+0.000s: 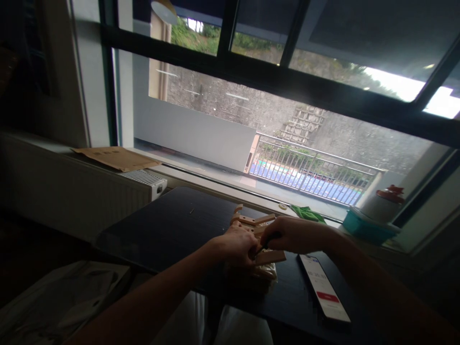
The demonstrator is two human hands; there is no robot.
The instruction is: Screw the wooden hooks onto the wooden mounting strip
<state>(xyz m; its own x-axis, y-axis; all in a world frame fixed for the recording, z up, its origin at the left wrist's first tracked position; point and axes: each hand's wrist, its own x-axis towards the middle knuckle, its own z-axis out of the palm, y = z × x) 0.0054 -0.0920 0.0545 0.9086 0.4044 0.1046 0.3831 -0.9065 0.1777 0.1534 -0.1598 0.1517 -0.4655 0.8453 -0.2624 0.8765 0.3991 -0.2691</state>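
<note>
The drilled wooden pieces [247,219] were gathered at the near side of the dark worktop [151,225], above a clear plastic bag [266,274] and left of a smartphone [323,287]. The work was judged to be partway along: several pieces were set close together, but whether they were firmly joined could not be told. Dark holes were left exposed in the upper bar, so fastening there seemed undone. A dark, slender tool [266,243] was gripped in the right hand [287,234] and angled down toward the wood. The wood was covered by the left hand [239,243], close beside; whether it was clamped or merely pressed could not be told.
</note>
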